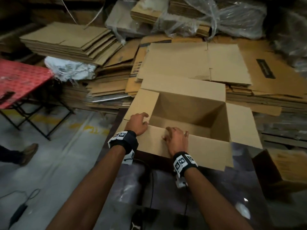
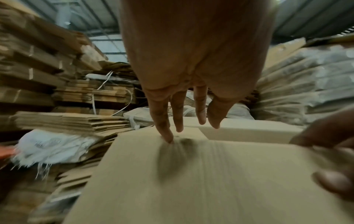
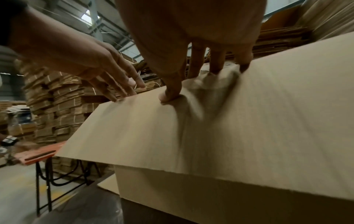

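Pressing on the near flap of an open cardboard box [image 1: 191, 113] with both hands

On the dark tabletop [image 1: 216, 188], close to its left edge, the box stands upright with all its flaps spread out; the right hand [image 1: 177, 138] lies on the near flap [image 1: 207, 151], fingers [image 3: 170, 94] slightly bent and splayed, tips pushing into the card and gripping nothing, while just beside it the left hand [image 1: 137, 124] sits at the box's near left corner, where the near flap meets the left flap [image 1: 142, 103], fingers [image 2: 164, 130] nearly straight and spread, one tip touching the card, holding nothing; beyond the box lie stacks of flattened cardboard [image 1: 69, 42], a white sack [image 1: 71, 68] and plastic-wrapped bundles [image 1: 232, 17], with a red table [image 1: 21, 80] off to the left
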`<state>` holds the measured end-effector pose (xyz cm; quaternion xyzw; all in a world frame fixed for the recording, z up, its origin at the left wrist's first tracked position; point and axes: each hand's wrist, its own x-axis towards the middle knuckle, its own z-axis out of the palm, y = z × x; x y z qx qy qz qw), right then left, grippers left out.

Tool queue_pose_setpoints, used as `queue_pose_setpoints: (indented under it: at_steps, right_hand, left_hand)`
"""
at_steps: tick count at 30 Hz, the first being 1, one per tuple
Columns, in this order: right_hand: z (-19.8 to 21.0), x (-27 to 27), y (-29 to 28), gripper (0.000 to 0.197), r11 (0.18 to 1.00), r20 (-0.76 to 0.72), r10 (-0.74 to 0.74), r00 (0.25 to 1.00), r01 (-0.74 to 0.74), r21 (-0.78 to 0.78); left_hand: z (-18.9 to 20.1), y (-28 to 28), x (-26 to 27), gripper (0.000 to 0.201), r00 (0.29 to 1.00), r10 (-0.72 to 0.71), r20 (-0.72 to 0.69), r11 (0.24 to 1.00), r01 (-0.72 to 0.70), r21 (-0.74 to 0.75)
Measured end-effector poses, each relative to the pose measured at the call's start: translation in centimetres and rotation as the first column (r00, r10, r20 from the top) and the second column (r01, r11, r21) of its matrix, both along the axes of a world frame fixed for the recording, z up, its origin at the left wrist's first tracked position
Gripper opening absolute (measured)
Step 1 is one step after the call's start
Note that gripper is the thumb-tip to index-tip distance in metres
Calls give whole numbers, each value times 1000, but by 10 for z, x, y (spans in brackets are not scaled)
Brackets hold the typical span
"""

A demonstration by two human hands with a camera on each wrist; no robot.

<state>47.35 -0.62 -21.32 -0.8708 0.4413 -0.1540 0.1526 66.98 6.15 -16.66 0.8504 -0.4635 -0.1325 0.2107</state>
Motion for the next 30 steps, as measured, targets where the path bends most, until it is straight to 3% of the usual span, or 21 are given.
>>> queue_pose_setpoints:
  at_steps: [3,8,11,13,16,19,21,24,26,30]
  right_hand:
    - [-8,11,3,30,996,-5,-75,997,75,-49]
    - [-33,12,4,33,985,30,-115,993,118,-129]
    - [-32,15,5,33,981,68,-140,988,148,-128]
    - [-32,18,7,34,978,74,-161,984,169,-123]
    - [-39,21,10,34,971,118,-182,976,197,-134]
    - [-41,23,12,36,966,145,-199,969,219,-140]
    - [-41,24,14,38,965,152,-201,968,222,-141]
    - [-43,24,13,44,966,124,-207,971,223,-134]
    - [-44,22,14,43,967,109,-211,971,224,-125]
    - [-43,22,14,39,969,128,-201,971,217,-119]
  left_hand:
    - [-5,-11,12,40,985,-84,152,991,67,116]
    - [-13,-29,13,50,911,-271,311,939,179,295]
    - [3,-26,25,42,860,-322,395,938,236,252]
    - [21,-16,38,32,853,-261,451,965,243,98]
    - [45,10,67,47,826,-3,564,984,101,-144]
    - [43,35,96,52,804,131,580,986,-47,-157]
    - [25,47,106,55,826,139,547,990,-116,-77]
    - [-12,55,110,82,902,164,399,979,-198,46]
    - [-34,57,106,95,950,144,276,976,-182,116]
    - [-60,57,88,87,984,153,-91,986,-146,75]
